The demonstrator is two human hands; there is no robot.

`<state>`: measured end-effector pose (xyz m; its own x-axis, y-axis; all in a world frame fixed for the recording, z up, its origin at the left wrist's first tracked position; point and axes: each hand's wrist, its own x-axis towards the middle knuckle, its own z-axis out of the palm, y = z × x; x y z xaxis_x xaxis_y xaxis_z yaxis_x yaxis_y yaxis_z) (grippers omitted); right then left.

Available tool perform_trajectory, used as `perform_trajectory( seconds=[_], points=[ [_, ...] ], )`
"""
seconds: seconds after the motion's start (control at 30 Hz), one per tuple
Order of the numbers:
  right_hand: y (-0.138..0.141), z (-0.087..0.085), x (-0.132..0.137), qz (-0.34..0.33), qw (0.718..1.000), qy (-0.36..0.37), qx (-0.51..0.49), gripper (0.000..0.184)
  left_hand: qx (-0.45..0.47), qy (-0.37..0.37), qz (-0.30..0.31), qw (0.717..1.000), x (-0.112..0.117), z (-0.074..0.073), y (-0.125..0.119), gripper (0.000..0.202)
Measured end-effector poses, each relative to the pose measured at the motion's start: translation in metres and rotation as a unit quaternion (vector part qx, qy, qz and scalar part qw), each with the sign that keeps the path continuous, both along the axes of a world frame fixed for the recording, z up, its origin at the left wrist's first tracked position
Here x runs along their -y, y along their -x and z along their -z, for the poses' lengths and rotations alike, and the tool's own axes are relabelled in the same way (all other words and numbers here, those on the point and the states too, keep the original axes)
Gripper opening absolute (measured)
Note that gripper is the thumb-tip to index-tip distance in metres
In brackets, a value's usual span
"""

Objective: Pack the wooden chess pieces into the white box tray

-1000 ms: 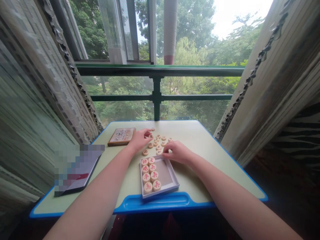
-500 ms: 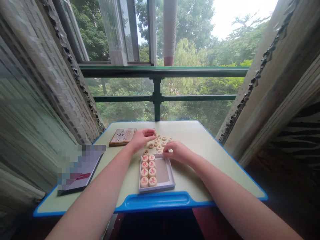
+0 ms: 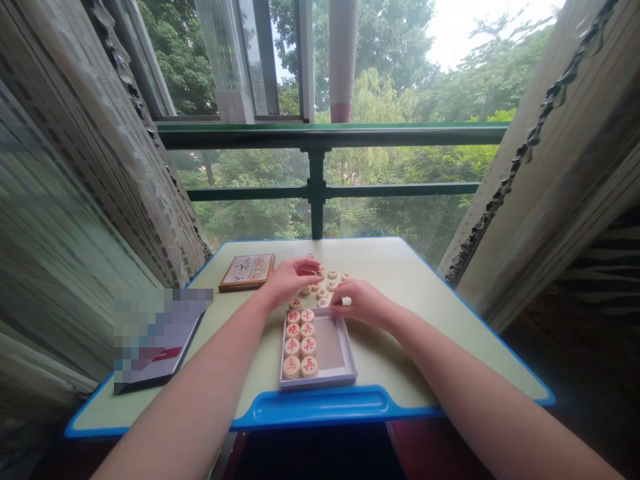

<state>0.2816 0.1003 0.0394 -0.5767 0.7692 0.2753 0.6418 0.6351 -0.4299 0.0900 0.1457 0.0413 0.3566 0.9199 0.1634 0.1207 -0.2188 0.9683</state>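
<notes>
A shallow white box (image 3: 351,363) lies near the table's front edge. Its left half holds two columns of round wooden xiangqi pieces (image 3: 309,346) with red characters, while the grey floor of its right half is bare. Beyond the box, several loose xiangqi pieces (image 3: 332,275) with dark characters are scattered. My left hand (image 3: 291,279) hovers at the left of these, fingers stretched and apart from the thumb, tips beside a piece. My right hand (image 3: 363,301) is at the box's far right corner, fingers curled to the thumb by a loose piece (image 3: 323,302); anything pinched there is hidden.
A decorated box lid (image 3: 247,272) lies at the back left of the blue-edged table (image 3: 430,347). A dark flat device (image 3: 170,347), partly pixelated, rests at the left edge. Along the front runs a blue pen groove (image 3: 320,403). A green railing (image 3: 330,135) stands behind.
The view has shifted slightly. My left hand has moved a little to the right over the loose pieces; my right hand stays by the box's far right corner. The boxed pieces look unchanged.
</notes>
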Motion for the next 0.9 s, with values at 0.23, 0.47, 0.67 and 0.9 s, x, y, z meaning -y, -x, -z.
perform_trajectory(
  seconds=[0.23, 0.47, 0.67, 0.9],
  points=[
    [-0.002, -0.001, -0.001, 0.094, 0.992, -0.031, -0.08, 0.013, -0.022, 0.018, 0.019, 0.999, 0.006, -0.004, -0.002, 0.047],
    [-0.003, 0.001, -0.001, 0.094, 0.986, -0.099, -0.097, 0.024, 0.002, 0.065, 0.066, 0.996, 0.013, -0.006, -0.005, 0.053],
    [0.0, -0.003, 0.002, 0.082, 0.987, -0.076, -0.115, 0.02, 0.0, 0.077, 0.067, 0.995, 0.015, -0.008, -0.005, 0.055],
    [-0.014, -0.023, 0.008, 0.033, 0.994, 0.084, -0.069, 0.021, -0.06, 0.056, 0.046, 0.996, 0.014, -0.008, -0.001, 0.043]
  ],
)
